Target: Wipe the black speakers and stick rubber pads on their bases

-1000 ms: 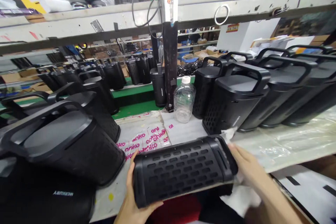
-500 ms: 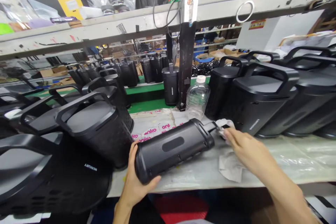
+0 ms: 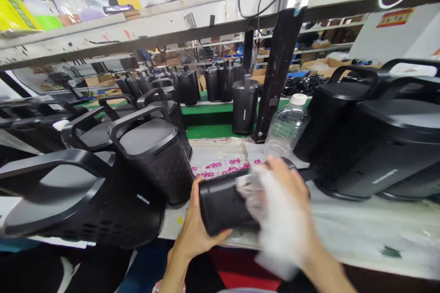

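A black portable speaker [image 3: 220, 203] with a carry handle lies on its side on the bench, tilted up to the right. My left hand [image 3: 194, 226] grips its base end, thumb below and fingers behind. Over the speaker's middle, my right hand [image 3: 290, 187] presses a white cloth [image 3: 283, 229] against the casing. Motion blurs this hand and the cloth, which hangs down toward the bench's front edge. Hand and cloth cover much of the speaker's right half. Close behind stands a clear plastic bottle [image 3: 287, 126] with a white cap.
Upright black speakers with handles crowd both sides, the closest being one at left [image 3: 151, 160] and one at right [image 3: 371, 155]. A dark post [image 3: 280, 68] rises behind the bottle. Overhead runs a white shelf [image 3: 154, 20] with dangling cables. Plastic sheeting [image 3: 347, 233] covers the bench.
My right hand has moved left from beside the speaker's handle onto its body, bringing the white cloth along. My left hand keeps its hold. The view has turned left.
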Demonstrator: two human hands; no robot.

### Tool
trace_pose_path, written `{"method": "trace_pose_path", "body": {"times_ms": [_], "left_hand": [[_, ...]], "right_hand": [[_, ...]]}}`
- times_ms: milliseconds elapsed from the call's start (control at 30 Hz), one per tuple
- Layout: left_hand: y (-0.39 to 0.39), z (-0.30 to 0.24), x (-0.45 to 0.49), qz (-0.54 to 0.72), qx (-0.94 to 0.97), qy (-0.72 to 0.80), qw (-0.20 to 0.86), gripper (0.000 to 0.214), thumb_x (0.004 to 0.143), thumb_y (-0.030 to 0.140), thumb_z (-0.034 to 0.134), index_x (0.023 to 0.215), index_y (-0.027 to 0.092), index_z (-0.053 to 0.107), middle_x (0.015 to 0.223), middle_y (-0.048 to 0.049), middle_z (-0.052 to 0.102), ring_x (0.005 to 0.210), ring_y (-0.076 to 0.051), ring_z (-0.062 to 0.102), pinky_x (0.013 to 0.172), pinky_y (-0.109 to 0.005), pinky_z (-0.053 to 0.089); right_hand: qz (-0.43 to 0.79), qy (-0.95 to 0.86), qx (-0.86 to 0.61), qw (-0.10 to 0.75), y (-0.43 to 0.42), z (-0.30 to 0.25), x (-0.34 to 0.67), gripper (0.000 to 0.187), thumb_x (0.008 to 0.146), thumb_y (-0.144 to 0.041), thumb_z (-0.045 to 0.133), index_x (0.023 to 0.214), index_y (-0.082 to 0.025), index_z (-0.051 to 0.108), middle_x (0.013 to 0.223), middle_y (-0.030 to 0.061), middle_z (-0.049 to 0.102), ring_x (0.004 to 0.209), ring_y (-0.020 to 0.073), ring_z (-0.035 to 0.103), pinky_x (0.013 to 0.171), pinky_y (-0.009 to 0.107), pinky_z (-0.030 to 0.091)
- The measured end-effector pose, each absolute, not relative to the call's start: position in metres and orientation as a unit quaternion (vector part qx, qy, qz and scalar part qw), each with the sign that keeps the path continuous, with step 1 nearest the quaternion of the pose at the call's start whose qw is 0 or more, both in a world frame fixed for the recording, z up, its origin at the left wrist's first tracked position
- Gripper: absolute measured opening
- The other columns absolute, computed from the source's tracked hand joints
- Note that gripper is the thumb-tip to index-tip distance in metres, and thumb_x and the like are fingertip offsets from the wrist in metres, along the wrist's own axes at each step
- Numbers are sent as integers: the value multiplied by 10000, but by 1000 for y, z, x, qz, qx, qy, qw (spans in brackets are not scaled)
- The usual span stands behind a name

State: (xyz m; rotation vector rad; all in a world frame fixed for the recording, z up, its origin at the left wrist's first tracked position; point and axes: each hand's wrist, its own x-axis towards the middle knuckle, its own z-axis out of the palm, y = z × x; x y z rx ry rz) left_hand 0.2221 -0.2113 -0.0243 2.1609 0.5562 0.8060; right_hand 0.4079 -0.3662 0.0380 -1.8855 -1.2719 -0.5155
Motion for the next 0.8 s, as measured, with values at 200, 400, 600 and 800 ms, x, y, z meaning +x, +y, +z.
{"method": "trace_pose_path", "body": {"times_ms": [200, 400, 600, 800], "left_hand": [[-211, -31, 221, 324, 873, 172, 320, 1081, 766, 364, 748, 1540, 301, -3, 1599, -203, 197, 1463, -400, 294, 1161, -646, 281], [-209, -35, 219, 348, 873, 170, 297, 1142, 739, 272, 792, 1529, 343, -29, 1615, -199, 122, 1470, -397, 280, 1129, -646, 332], [-223, -37, 209, 363, 853, 156, 341, 1279, 623, 179, 873, 1521, 440, 0, 1660, -99, -87, 1503, -419, 140, 1138, -673, 278], [-249, -12, 202, 268, 800, 239, 481, 1419, 496, 83, 832, 1547, 321, -90, 1614, -155, 207, 1442, -411, 335, 1168, -622, 269]], "right_hand": [[-287, -574, -716, 275, -313, 28, 338, 460, 961, -270, 427, 1405, -203, 527, 1491, 44, 479, 1401, 246, 380, 1196, 425, 62], [-256, -423, -806, 326, -340, 43, 425, 430, 996, -293, 323, 1245, -157, 647, 1292, 123, 648, 1242, 292, 547, 1105, 528, 264], [-100, -257, -842, 464, -401, 25, 487, 516, 935, -557, 362, 916, -175, 709, 932, 87, 739, 893, 252, 679, 771, 325, 526], [-112, -97, -826, 544, -441, -29, 443, 483, 914, -577, 391, 955, -178, 660, 881, 95, 680, 948, 286, 647, 837, 387, 515]]}}
